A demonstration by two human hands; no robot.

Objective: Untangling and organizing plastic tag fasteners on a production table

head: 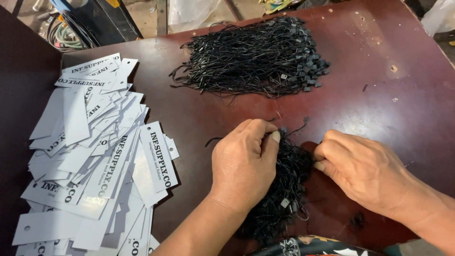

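1. Black strings in a small bunch [284,189] lie on the dark red counter [379,95], at its near edge.
2. Left hand [244,163] rests on the small bunch, its grip pinching some strings.
3. Right hand [362,170] touches the small bunch's right side, grip curled tight on strings.
4. Beyond the small bunch lies a bigger black string pile [256,57].
5. Left of the small bunch lie white paper tags [95,161].

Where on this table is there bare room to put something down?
Bare: the table's right side, past the large string heap; a strip between that heap and both hands. Crowded: white tags cover the left; left hand and right hand hold the small bundle.
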